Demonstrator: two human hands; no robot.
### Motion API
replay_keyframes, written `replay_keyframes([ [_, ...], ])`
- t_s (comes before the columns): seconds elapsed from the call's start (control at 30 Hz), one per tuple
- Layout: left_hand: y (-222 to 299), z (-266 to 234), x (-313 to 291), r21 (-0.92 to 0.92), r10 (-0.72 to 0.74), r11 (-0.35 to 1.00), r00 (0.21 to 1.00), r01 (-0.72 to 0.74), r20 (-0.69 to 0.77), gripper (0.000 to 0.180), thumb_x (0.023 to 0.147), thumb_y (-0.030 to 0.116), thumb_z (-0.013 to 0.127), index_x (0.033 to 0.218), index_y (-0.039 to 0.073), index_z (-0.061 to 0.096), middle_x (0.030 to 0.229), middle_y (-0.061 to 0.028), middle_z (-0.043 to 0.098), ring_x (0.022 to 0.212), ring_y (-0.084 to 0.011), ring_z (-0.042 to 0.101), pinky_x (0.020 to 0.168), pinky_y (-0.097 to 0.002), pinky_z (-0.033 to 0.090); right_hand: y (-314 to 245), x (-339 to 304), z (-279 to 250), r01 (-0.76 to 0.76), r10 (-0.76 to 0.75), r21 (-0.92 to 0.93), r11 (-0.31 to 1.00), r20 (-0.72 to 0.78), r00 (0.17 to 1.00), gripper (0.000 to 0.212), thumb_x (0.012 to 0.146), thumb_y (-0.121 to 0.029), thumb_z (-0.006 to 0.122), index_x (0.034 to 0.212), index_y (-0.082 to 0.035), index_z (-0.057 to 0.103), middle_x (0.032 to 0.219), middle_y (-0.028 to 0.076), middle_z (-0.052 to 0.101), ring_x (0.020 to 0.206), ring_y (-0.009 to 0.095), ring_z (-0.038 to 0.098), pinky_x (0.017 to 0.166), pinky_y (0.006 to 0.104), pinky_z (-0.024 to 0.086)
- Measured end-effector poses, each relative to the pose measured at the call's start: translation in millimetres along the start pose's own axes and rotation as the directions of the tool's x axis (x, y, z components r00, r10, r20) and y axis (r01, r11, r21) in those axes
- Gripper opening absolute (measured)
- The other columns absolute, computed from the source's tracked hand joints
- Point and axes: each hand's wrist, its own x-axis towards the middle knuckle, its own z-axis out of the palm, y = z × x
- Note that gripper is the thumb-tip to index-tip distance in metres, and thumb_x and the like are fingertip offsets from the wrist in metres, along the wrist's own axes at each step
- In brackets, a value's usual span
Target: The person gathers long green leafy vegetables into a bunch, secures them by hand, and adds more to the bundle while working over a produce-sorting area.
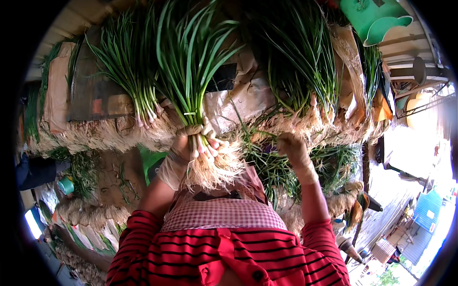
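Note:
My left hand (183,139), in a pale glove, is closed around a bunch of green onions (187,71) just above its white bulbs. The long leaves point away from me, and a tangle of pale roots (210,168) hangs toward my apron. A light band (190,114) circles the stems above my fingers. To the right, my gloved right hand (292,145) is closed and raised, apart from the bunch. A thin green strand (264,133) runs to its fingers; whether they grip it is hard to make out.
More green onions lie beyond my hands, in a left pile (126,62) and a right pile (305,62), roots toward me. Brown paper (238,107) lies between them. Loose green leaves (267,167) sit below my right hand. A green plastic container (377,21) is at the far right.

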Motion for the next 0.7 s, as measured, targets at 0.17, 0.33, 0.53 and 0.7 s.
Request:
replay_keyframes([
  [0.17, -14.5, 23.6, 42.1, 0.098, -0.011, 0.995, 1.0, 0.012, -0.014, 0.019, 0.08, 0.022, 0.053, 0.079, 0.004, 0.049, 0.081, -0.0096, 0.053, 0.078, -0.0321, 0.057, 0.067, -0.0479, 0.045, -14.2, -27.1, 61.5, -0.07, 0.004, 0.322, 0.944, 0.201, 0.98, 0.064, 0.081, -0.004, 0.055, 0.136, -0.01, 0.022, 0.126, 0.006, 0.042, 0.096, 0.014, 0.051, 0.081, 0.0261, 0.044],
  [0.33, -2.1, 33.3, 91.0, -0.019, 0.017, 1.0, 0.998, -0.018, -0.06, 0.016, 0.08, 0.016, 0.054, 0.071, 0.004, 0.048, 0.068, -0.0072, 0.052, 0.075, -0.0272, 0.057, 0.077, -0.0407, 0.046, -20.6, -84.2, 37.7, -0.204, 0.118, 0.415, 0.886, 0.225, 0.967, 0.026, 0.086, -0.013, 0.052, 0.111, -0.006, 0.052, 0.102, 0.005, 0.057, 0.085, 0.011, 0.053, 0.073, 0.0229, 0.042],
  [0.53, 8.2, 27.1, 117.1, -0.279, -0.227, 0.934, 0.974, 0.225, 0.022, 0.017, 0.085, 0.02, 0.05, 0.086, 0.003, 0.053, 0.076, -0.0136, 0.06, 0.07, -0.0234, 0.06, 0.058, -0.037, 0.052, 30.9, -119.1, -55.3, -0.059, 0.069, -0.691, 0.72, -0.013, 0.998, 0.05, 0.075, -0.013, 0.065, 0.121, -0.008, 0.045, 0.107, 0.014, 0.055, 0.083, 0.016, 0.059, 0.067, 0.0295, 0.048],
  [0.7, -41.0, 98.3, 100.8, -0.022, -0.045, 0.999, 0.999, 0.046, 0.016, 0.02, 0.086, 0.022, 0.051, 0.08, 0.003, 0.049, 0.076, -0.0112, 0.054, 0.077, -0.026, 0.057, 0.061, -0.0294, 0.053, -13.9, -48.9, -52.5, 0.415, -0.416, -0.027, 0.909, -0.065, 0.907, 0.096, 0.059, -0.02, 0.078, 0.135, -0.005, 0.021, 0.138, 0.018, 0.025, 0.114, 0.027, 0.044, 0.096, 0.0356, 0.035],
])
